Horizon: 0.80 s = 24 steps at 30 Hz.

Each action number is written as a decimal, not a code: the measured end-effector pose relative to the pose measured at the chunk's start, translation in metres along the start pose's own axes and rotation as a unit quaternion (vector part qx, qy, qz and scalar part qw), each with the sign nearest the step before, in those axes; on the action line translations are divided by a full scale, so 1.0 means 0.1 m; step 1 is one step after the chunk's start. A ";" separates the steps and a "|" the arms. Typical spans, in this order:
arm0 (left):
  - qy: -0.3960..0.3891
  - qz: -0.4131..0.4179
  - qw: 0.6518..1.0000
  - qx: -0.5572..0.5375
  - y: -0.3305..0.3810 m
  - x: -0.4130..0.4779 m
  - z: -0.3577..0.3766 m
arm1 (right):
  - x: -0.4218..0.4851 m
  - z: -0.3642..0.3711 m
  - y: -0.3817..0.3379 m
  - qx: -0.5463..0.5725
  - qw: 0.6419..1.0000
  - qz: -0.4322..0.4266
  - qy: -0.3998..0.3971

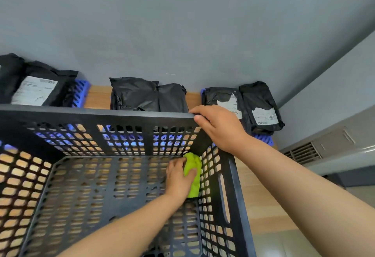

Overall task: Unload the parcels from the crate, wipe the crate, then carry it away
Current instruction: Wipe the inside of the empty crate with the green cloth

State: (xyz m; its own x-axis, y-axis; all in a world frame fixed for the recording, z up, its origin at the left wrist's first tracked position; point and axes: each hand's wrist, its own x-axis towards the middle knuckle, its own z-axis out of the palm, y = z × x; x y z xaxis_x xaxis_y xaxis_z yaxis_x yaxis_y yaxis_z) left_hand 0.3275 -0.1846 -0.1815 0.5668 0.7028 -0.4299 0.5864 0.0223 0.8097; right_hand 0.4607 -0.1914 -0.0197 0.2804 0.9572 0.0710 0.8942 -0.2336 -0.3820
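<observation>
A big black perforated crate (97, 112) fills the lower left of the head view, with no parcels inside it. Down in its far right corner my left hand (178, 178) grips a lime-green cloth (193, 173) against the crate floor and side wall. My right hand (218, 128) holds the crate's far right rim corner, fingers curled over the edge. Black parcels lie beyond the crate along the wall: one group at left (34, 86), one in the middle (148, 94), one at right (255, 106).
The crate stands on a wooden surface (257, 196) against a grey wall. Blue plastic trays (81, 92) lie under the left and right parcels. A grey vented unit (316, 151) sits at the right, past the surface's edge.
</observation>
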 end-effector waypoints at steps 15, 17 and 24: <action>0.004 -0.246 0.824 -0.511 0.34 0.08 0.38 | 0.01 0.08 0.08 0.271 0.945 0.169 0.064; 0.015 -0.251 0.820 -0.515 0.40 0.04 0.33 | 0.01 0.08 0.08 0.280 0.942 0.174 0.069; -0.002 -0.246 0.824 -0.510 0.58 -0.05 0.14 | 0.01 0.10 0.08 0.289 0.936 0.189 0.075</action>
State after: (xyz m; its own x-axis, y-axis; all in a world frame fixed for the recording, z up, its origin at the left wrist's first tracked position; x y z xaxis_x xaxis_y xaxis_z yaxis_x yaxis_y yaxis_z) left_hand 0.3665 -0.1965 -0.1379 0.4081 0.4276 -0.8066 -0.0443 0.8917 0.4504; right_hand 0.4651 -0.1904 -0.0316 0.6232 0.7800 -0.0570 0.3960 -0.3776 -0.8370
